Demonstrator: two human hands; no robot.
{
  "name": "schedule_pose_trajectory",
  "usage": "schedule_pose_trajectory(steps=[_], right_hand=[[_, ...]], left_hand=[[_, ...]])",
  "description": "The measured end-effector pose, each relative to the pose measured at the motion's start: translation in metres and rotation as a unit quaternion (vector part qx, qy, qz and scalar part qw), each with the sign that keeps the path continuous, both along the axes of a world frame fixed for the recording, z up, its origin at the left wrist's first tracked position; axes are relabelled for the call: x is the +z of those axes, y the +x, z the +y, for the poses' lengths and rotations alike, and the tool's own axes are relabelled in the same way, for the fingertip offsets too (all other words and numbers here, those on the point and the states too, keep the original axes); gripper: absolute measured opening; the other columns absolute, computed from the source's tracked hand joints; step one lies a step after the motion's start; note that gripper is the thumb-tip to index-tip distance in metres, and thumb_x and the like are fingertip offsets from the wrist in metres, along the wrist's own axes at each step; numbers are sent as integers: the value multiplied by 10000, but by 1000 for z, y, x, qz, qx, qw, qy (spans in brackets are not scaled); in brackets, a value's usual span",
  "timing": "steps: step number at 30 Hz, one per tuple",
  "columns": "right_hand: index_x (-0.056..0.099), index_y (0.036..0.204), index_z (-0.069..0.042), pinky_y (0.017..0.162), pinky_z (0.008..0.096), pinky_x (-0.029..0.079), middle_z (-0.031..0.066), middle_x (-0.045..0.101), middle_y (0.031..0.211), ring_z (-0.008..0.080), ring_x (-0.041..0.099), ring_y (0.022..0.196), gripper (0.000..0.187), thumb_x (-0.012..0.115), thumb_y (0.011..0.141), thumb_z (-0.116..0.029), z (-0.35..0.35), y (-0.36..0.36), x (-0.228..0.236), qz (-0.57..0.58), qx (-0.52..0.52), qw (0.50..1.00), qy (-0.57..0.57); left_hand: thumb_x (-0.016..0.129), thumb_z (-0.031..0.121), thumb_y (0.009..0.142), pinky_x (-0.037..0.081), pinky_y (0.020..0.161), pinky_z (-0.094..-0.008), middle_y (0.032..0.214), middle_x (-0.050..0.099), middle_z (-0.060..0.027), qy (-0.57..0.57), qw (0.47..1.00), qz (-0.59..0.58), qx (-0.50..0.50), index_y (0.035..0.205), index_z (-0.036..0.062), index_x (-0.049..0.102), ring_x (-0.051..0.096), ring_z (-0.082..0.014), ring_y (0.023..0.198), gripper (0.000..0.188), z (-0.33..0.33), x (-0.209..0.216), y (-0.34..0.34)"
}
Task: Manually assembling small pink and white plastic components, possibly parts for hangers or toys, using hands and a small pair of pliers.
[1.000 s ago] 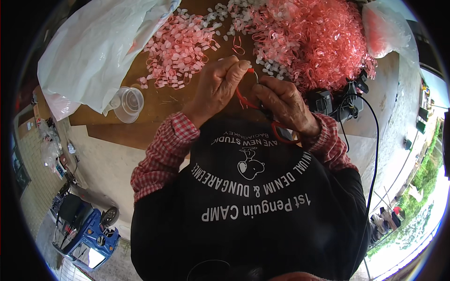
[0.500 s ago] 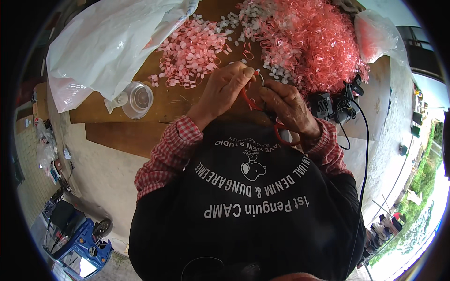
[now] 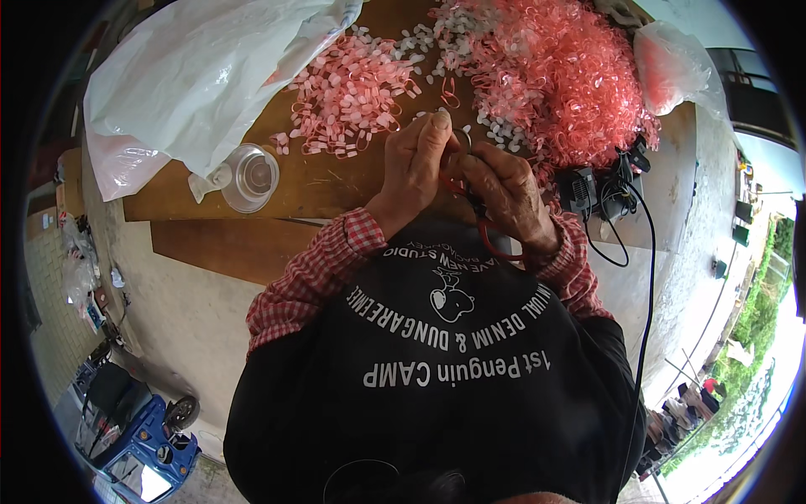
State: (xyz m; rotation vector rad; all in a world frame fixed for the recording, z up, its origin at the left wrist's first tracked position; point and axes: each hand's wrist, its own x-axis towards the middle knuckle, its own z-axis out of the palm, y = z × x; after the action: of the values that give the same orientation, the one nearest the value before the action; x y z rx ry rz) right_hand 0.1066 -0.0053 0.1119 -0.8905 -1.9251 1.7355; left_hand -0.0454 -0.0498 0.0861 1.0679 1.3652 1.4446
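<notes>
My left hand [image 3: 413, 168] is closed, thumb and fingertips pinched together. A thin red plastic strap [image 3: 454, 182] runs between the two hands, mostly hidden by the fingers. Close on its right, my right hand [image 3: 510, 191] is closed around red-handled scissors [image 3: 484, 239]. One handle loop hangs below the palm, and a bit of metal shows by the fingertips. Just beyond my hands lies a single pink looped strap [image 3: 451, 92]. Farther off are a smaller pile of pink plastic pieces [image 3: 348, 97] and a large heap of pink looped straps [image 3: 562, 76].
Small white oval pieces [image 3: 504, 130] lie along the heap's edge. At left are a large white plastic bag [image 3: 193, 80] and a round clear tub [image 3: 252, 178]. Black adapters with cables [image 3: 579, 189] sit right of my hand, on the brown wooden table [image 3: 327, 176].
My left hand has shifted slightly right and turned more upright, closer to my right hand. The scissors have tilted in my right hand. Less of the red strap shows now.
</notes>
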Motion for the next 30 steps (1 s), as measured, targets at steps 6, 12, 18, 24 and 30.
schedule_pose_trajectory(steps=[6,12,18,24,30], right_hand=[[585,902,-5,541,211,357,-9,541,710,50,435,608,224,460,956,-183,9,-4,-1,49,-66,991,101],[585,854,-54,524,178,289,-63,487,679,22,356,572,232,466,961,-222,51,2,23,83,-207,974,-35],[602,970,-17,591,179,370,-37,531,754,27,443,676,231,461,967,-200,58,-4,-5,144,-133,975,-107],[586,1008,-6,688,187,420,-15,566,851,35,486,780,191,492,952,-163,69,2,-21,42,-113,989,-81],[588,1022,-20,697,234,458,45,599,917,108,570,792,158,555,872,-61,89,-3,-20,12,-177,984,34]], left_hand=[[387,303,987,378,517,-242,661,518,-28,-12,997,-74,18,741,1,550,454,-79,548,422,-6,-17,9],[394,286,985,447,594,-251,733,564,-30,-76,991,-50,-97,858,-6,583,546,-103,657,370,4,-28,-4],[554,249,927,448,647,-188,891,622,-36,-69,982,-152,-84,1148,-34,560,575,-70,742,359,37,-11,-12],[578,251,910,484,650,-197,903,642,-40,-84,987,-80,-115,1107,-12,596,597,-83,726,330,47,-19,-15],[564,263,919,455,599,-187,815,605,-7,-183,945,-244,-115,1080,2,592,547,-60,665,308,54,-38,-6]])
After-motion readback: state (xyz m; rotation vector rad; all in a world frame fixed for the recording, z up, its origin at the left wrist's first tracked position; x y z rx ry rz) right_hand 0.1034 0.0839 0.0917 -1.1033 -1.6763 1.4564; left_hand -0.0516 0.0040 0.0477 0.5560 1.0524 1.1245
